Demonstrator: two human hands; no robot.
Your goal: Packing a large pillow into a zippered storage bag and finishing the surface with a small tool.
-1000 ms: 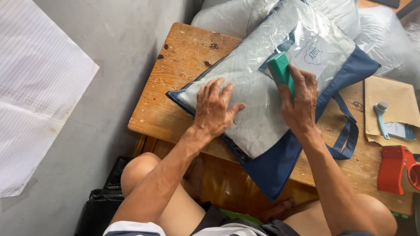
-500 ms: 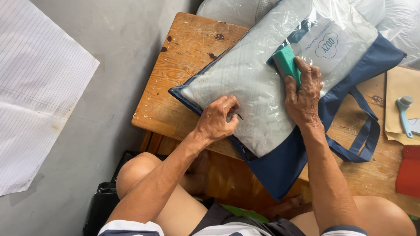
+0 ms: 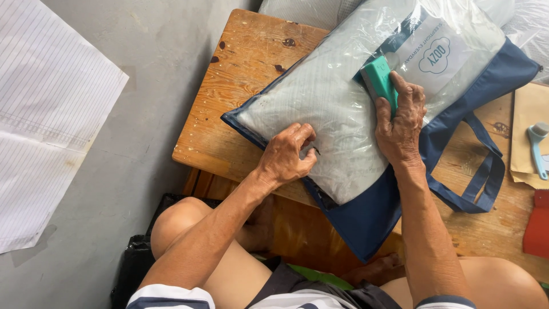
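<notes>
A pale pillow (image 3: 337, 109) is enclosed in a clear, blue-trimmed bag (image 3: 366, 223) lying on the wooden table (image 3: 240, 74). The bag's near edge is pinched by the curled-together fingers of the left hand (image 3: 286, 157). A green block (image 3: 378, 80) is pressed onto the bag under the closed fingers of the right hand (image 3: 400, 123).

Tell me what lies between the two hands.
In the head view, only the clear plastic face of the pillow bag lies between the left hand and the right hand.

Wooden worktop (image 3: 240, 86) under your fingers

Beneath them lies the bagged pillow (image 3: 337, 109); right of them, a brown envelope (image 3: 529, 114) and a blue-handled tool (image 3: 537, 146).
</notes>
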